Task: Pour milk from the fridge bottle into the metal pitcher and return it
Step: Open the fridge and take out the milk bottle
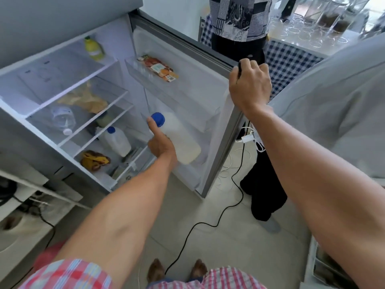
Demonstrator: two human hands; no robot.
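White translucent plastic milk bottle with a blue screw cap sits at the lower shelf of the open grey fridge door, tilted with its cap toward the fridge interior. Left hand is wrapped around the bottle's near side, with one finger extended up beside the cap. Right hand is closed over the top edge of the fridge door, fingers curled over the far side.

Inside the fridge compartment, a smaller white plastic jug with a blue cap lies on the lowest glass shelf, near a yellow and brown crumpled bag. A clear plastic water bottle with a white cap lies on its side on the shelf above. A yellow squeeze bottle with a green cap stands on the top shelf. A printed orange and red carton rests in the upper door shelf.

A black cable runs across the pale tiled floor. A second person in dark trousers stands behind the door.
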